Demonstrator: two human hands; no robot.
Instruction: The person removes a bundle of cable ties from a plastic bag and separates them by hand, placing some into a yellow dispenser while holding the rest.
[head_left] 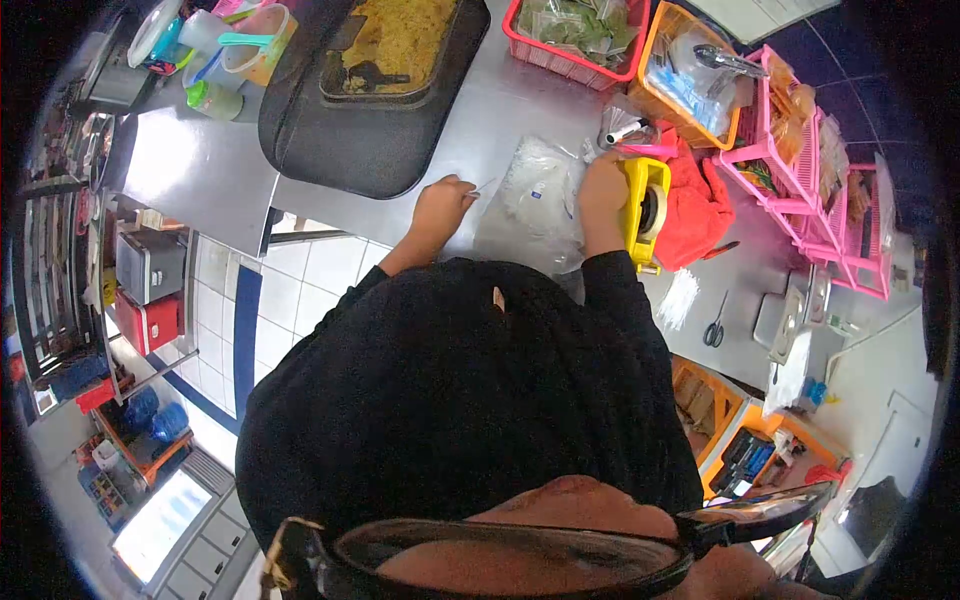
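My left hand (441, 210) is closed, its fingers pinched around a thin pale strip-like thing (486, 187) too small to make out. It hovers by the steel table's edge, left of some clear plastic bags (535, 190). At the right side of those bags lies my right hand (603, 190), its back towards me. It is against the yellow tape dispenser (636, 205), which carries a roll of tape (653, 212). The right fingertips are hidden, so their hold does not show. A red cloth (692, 205) lies bunched just beyond the dispenser.
Left stands a black tray (350, 150) bearing a pan of yellow-brown food (395, 40). Behind are a red basket (575, 65) and an orange basket (690, 120). Pink racks (790, 205) stand right. Scissors (714, 332) and white strips (680, 298) lie at the right.
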